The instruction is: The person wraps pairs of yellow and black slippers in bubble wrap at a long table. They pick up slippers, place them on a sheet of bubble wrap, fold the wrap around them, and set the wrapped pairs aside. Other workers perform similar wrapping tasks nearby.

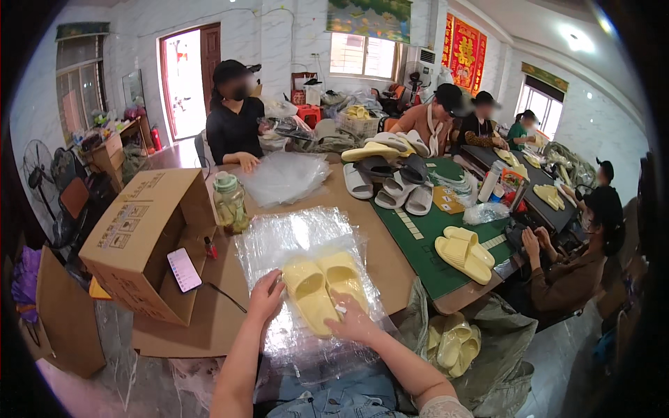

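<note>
A pair of pale yellow slippers (306,287) lies side by side in front of me, seemingly under or inside clear plastic film. Beneath them is a stack of clear plastic bags (279,240). At the slippers' left edge rests my left hand (266,296), fingers apart and touching the plastic there. My right hand (352,322) grips the slippers near their heel end, its fingers over the right one. A small white patch shows by its fingers; I cannot make out what it is.
Left stands an open cardboard box (143,237) with a phone (184,269) on it. A green-lidded jar (230,202) is behind. More yellow slippers (465,254) and a slipper pile (390,171) lie to the right; a sack (495,341) holds others. A person (237,125) sits opposite.
</note>
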`<state>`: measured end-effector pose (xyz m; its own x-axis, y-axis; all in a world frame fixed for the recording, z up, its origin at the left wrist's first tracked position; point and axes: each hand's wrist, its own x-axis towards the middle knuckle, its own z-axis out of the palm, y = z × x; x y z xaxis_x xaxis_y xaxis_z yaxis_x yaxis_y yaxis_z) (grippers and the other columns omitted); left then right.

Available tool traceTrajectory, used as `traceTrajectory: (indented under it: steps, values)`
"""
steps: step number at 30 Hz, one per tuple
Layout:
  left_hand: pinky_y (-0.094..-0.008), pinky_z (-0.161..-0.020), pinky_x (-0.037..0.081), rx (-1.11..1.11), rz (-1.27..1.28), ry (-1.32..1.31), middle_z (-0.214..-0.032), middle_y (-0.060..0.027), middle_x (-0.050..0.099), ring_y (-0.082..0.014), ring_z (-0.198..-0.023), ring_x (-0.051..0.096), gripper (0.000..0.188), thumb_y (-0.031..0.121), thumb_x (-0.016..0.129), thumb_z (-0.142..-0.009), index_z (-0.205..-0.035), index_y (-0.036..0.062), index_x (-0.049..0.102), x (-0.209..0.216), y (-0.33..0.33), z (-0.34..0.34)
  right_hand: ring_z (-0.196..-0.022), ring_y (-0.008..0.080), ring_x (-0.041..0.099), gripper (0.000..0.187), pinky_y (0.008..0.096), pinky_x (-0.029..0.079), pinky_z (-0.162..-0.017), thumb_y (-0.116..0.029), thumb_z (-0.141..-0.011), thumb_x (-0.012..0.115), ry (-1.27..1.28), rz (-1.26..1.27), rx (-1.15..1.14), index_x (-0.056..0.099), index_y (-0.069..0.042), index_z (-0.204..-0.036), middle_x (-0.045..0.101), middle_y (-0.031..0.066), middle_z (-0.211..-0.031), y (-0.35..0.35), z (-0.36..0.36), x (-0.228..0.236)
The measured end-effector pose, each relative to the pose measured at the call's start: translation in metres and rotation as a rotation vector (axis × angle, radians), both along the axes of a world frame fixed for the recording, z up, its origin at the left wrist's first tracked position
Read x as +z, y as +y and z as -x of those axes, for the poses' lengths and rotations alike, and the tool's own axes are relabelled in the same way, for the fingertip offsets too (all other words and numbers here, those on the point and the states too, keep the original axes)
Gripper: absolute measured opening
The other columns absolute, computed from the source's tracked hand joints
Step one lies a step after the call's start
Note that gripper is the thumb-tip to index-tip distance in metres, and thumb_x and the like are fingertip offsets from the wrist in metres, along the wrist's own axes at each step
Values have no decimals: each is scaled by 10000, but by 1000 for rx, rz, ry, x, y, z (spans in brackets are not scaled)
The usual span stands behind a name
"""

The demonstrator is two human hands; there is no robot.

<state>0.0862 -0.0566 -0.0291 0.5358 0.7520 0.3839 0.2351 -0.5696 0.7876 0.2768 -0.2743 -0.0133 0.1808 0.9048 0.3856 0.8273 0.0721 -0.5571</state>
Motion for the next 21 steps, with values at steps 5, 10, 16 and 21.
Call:
traceTrajectory:
  steps: [5,10,16,21]
  values:
    - [-396,-1074,456,20,44,-44,-1311,-194,647,-349,-1243,596,429,194,696,-917,-1316,49,635,-6,0,-2,-995,238,689,415,347,548,-861,-327,-952,703,479,595,447,687,-17,-1226,718,122,-1080,-59,23,138]
    - [-402,-1069,457,10,40,-40,-1315,-189,646,-340,-1238,595,419,229,678,-934,-1311,50,641,-12,4,-2,-609,31,576,256,183,385,-520,-213,-970,634,974,144,71,735,-25,-828,660,-6,-712,-52,-12,145]
    - [-394,-1036,482,9,-28,-3,-1296,-200,651,-328,-1204,624,445,181,672,-943,-1364,53,606,-4,1,-2,-750,250,699,439,380,539,-711,-469,-900,683,33,231,-368,756,-37,-891,721,90,-771,-1,-47,99]
    - [-410,-1063,469,6,35,-71,-1417,-219,562,-324,-1250,600,710,180,707,-913,-1541,100,385,-11,5,-5,-850,312,716,622,431,554,-779,-662,-798,691,-214,366,-322,771,-58,-924,744,131,-885,52,-48,59]
